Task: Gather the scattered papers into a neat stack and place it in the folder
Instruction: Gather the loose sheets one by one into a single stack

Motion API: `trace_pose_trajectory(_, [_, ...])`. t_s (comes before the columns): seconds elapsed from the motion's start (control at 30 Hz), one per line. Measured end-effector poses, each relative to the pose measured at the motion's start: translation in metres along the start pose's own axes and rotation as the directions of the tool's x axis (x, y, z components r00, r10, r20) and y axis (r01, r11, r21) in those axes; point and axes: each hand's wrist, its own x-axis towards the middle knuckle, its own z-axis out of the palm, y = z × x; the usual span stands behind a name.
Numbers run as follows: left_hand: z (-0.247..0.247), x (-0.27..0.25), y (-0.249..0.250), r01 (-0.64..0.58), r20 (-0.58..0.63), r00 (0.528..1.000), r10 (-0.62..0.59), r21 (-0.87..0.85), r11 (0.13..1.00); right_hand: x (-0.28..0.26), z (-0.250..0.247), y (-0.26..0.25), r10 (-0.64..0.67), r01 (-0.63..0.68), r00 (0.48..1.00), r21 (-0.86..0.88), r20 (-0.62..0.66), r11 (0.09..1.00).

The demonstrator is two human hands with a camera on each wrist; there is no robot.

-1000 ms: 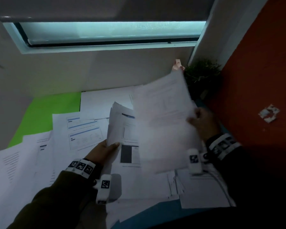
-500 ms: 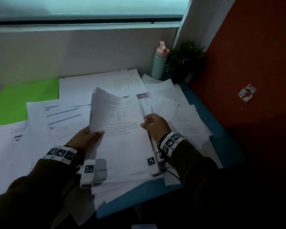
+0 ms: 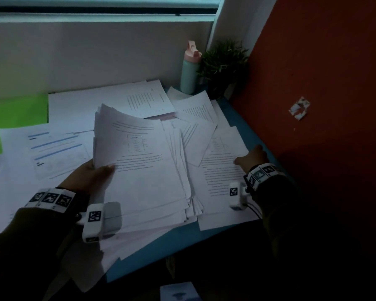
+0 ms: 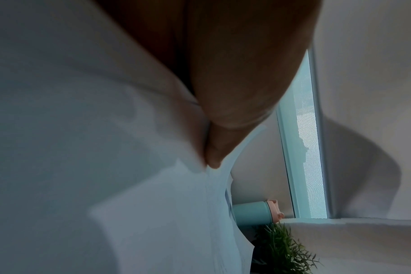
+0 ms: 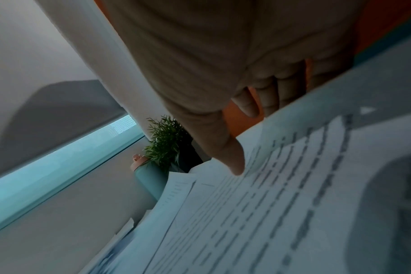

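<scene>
Fingers of L hand (image 3: 89,177) pinch (thumb on top, rest under) left edge of thick white printed-paper stack (image 3: 148,181), near-centre of blue tabletop (image 3: 161,246). R hand (image 3: 253,158): thumb over, fingers curled under right edge of white text-printed sheet (image 3: 221,183) just right of stack. Other loose white sheets (image 3: 59,148) spread left & far; flat bright-green folder (image 3: 15,114) far left.

Left hand (image 3: 89,178), right hand (image 3: 253,158): thumb-pinch on papers (image 3: 143,177).

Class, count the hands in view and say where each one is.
2. The left hand grips the gathered stack at front centre; the right hand pinches a printed sheet at the desk's right edge. None seems hidden.
</scene>
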Motion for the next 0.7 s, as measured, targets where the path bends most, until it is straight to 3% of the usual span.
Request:
trace_pose_trajectory(0.1, [0.001,0.0,-0.003,0.02,0.001,1.0,-0.02,0.0,1.0,0.006,-0.001,0.004,-0.02,0.02,1.0,0.045,0.006,0.999])
trace_pose_trajectory(0.2, [-0.003,0.005,-0.01,0.032,0.011,0.999,-0.031,-0.045,0.998,0.009,-0.008,0.009,-0.156,0.158,0.986,-0.033,0.056,0.987])
trace_pose_trajectory(0.33, [-0.008,0.009,-0.013,0.04,0.013,0.999,-0.04,-0.009,0.999,0.011,-0.022,0.014,-0.255,0.254,0.967,0.031,0.032,0.967])
trace_pose_trajectory(0.47, [-0.006,0.008,-0.013,0.039,0.012,0.999,-0.039,-0.012,0.999,0.01,-0.056,0.006,-0.27,0.278,0.941,0.012,-0.203,0.96])
trace_pose_trajectory(0.57, [-0.007,0.006,-0.012,0.042,0.027,0.999,-0.041,-0.015,0.999,0.001,-0.095,-0.015,-0.244,0.275,0.881,0.02,-0.406,0.961])
trace_pose_trajectory(0.7, [-0.006,0.002,-0.006,0.02,0.029,0.999,-0.021,0.042,0.999,0.002,-0.131,-0.048,-0.282,0.407,0.826,0.171,-0.487,0.897])
